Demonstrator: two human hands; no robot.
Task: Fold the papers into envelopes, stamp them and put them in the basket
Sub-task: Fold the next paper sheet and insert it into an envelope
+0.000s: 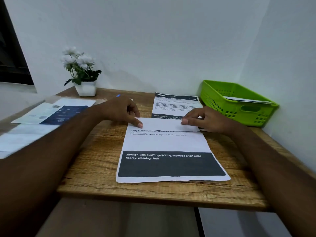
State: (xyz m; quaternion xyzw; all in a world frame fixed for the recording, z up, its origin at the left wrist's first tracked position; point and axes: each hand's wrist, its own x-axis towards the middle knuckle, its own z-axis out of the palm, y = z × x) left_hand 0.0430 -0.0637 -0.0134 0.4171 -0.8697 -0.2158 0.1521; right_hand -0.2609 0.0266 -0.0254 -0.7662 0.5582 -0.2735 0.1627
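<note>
As two hands (119, 108) (205, 119) pinch it, one paper (164, 142) folds.

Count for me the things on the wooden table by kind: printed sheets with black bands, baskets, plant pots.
Printed sheets with black bands: 2, the front sheet and the rear sheet
Baskets: 1, the green basket
Plant pots: 1, the white pot
Total: 4
</note>
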